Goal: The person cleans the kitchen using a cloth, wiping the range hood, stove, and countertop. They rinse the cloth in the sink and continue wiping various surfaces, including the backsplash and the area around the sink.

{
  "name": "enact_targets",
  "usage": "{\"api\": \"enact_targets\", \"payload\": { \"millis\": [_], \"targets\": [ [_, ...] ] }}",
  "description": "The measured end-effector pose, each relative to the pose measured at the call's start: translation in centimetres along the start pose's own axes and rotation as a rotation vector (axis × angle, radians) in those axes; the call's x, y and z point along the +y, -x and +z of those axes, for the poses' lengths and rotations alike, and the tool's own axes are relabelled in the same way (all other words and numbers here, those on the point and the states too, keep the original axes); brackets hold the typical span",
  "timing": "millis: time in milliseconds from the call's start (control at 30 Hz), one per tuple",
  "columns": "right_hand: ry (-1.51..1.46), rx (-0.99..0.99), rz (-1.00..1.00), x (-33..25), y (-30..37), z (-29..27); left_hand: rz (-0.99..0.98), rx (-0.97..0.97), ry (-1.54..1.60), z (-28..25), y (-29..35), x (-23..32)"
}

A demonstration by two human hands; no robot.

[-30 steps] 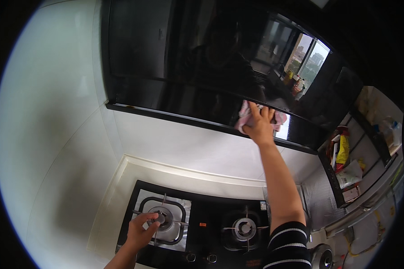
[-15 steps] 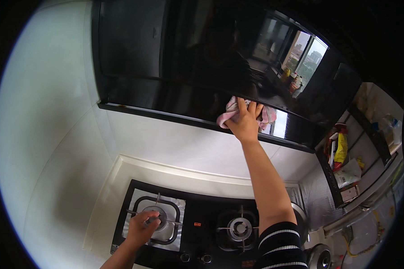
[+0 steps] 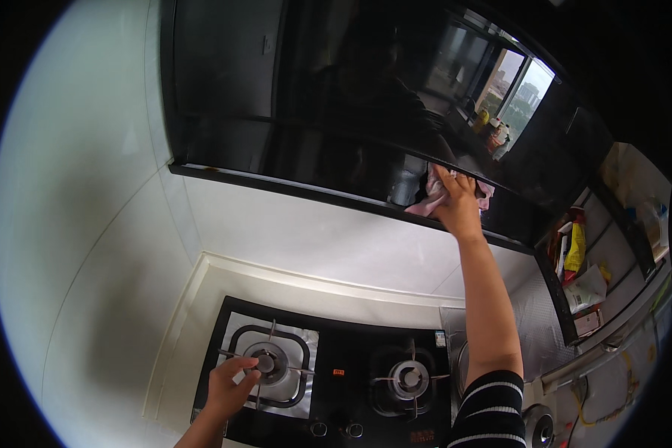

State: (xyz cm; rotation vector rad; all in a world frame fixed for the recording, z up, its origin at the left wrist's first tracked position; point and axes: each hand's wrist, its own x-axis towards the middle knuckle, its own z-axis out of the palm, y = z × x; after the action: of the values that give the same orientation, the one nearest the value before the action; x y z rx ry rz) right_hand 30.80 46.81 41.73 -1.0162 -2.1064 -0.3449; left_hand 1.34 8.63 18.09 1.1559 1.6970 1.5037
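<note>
My right hand (image 3: 459,201) presses a crumpled pink patterned cloth (image 3: 425,203) flat against the glossy black panel of the range hood (image 3: 313,160), just above its lower edge. The fingers are bent over the cloth and cover part of it. Lower down, my left hand (image 3: 230,387) hangs by the left burner (image 3: 267,362) of the black gas hob (image 3: 343,343). Its thumb and forefinger are apart and nothing shows between them. Whether it touches the pan support cannot be made out.
The right burner (image 3: 409,379) lies below my right forearm. An open shelf (image 3: 586,250) with packets stands on the right, and a round metal lid (image 3: 537,425) sits below it. A pale wall (image 3: 89,224) closes off the left side. Windows reflect in the hood.
My right hand has slid to the right along the hood with the cloth beneath it. The left hand keeps nearly the same place by the left burner. The view has shifted slightly.
</note>
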Motion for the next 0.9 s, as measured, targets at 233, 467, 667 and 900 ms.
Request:
{"api": "enact_targets", "payload": {
  "millis": [233,467,667,900],
  "targets": [
    [0.028,0.195,0.261,-6.7,-0.8,3.4,-0.051,-0.091,0.09,2.7,-0.6,0.3],
    [-0.003,0.086,0.128,-4.9,-0.7,2.8,0.071,-0.178,0.074,5.4,-1.4,1.1],
    [0.02,0.16,0.37,-8.8,-1.7,4.5,0.085,-0.216,0.04,6.7,-1.4,1.3],
    [0.114,-0.011,0.108,-2.3,-0.8,0.9,0.056,-0.181,0.087,5.3,-1.9,1.4]
  ]
}}
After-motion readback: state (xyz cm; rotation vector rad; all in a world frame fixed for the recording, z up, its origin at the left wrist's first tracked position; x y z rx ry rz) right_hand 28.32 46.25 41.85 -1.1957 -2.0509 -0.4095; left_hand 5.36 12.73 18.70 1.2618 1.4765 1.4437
